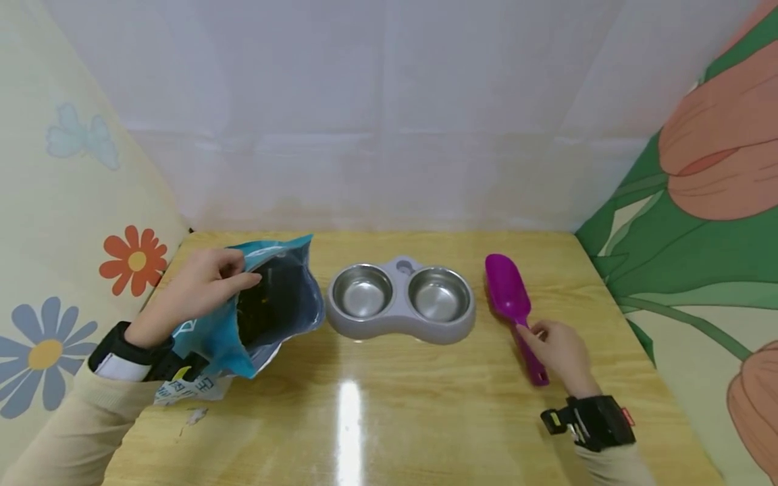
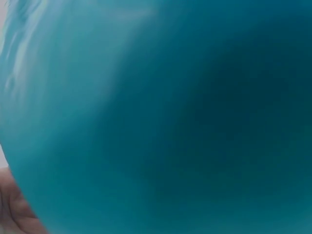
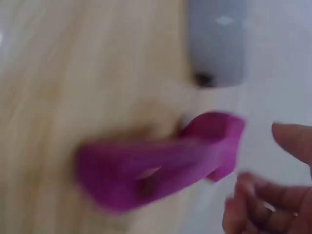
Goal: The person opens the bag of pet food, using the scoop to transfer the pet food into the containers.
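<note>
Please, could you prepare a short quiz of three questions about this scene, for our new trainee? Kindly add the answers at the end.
1. How many metal bowls sit in the grey double-bowl holder?

2. True or false: the left hand holds the edge of the open blue bag.

3. In the head view, where does the purple scoop by the right hand lie?
A) Left of the bowls
B) Right of the bowls
C) Inside a bowl

Key: 1. Two. 2. True. 3. B.

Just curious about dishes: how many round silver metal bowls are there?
2: one bowl nearer the open blue bag, the other nearer the purple plastic scoop, both in a grey plastic holder.
</note>
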Available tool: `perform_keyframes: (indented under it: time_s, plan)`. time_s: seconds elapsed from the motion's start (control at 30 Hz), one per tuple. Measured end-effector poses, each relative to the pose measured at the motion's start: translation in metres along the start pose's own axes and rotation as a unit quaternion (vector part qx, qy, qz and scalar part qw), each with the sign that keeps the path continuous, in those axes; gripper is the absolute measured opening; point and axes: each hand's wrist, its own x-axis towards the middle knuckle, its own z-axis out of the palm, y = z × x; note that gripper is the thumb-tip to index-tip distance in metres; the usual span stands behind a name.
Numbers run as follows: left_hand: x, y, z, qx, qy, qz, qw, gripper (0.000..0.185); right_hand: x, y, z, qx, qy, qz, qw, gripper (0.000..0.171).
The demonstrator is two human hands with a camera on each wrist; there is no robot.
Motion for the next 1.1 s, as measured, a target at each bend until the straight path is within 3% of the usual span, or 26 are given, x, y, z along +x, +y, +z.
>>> perform_keyframes:
  time_s: [0.1,0.23,0.4,0.67,0.9,1.1]
  plan:
    - [-0.001,-0.001,0.001,-0.009,-0.003,-0.002,1.0000,0.035,0.000,0.007,0.004,-0.046,-0.014,0.018,0.999,0.064]
    - [-0.001,0.000,0.001,-0.017,-0.007,-0.008,0.9998,0.035,0.002,0.010,0.013,-0.057,-0.055,0.025,0.997,0.088]
    - [-0.001,0.001,0.002,-0.016,-0.006,-0.009,0.9998,0.034,0.006,0.015,0.023,-0.060,-0.083,0.029,0.994,0.093]
    - [-0.001,0.001,0.002,-0.026,-0.013,-0.017,0.9994,0.035,0.014,0.016,0.029,-0.073,-0.096,0.035,0.992,0.067]
    - [-0.001,0.001,0.001,-0.024,-0.014,-0.020,0.9994,0.034,0.017,0.022,0.030,-0.006,-0.091,0.038,0.995,0.022]
    - [-0.001,0.001,0.002,-0.022,-0.009,-0.015,0.9996,0.034,0.016,0.032,0.032,0.018,-0.083,0.047,0.995,0.019]
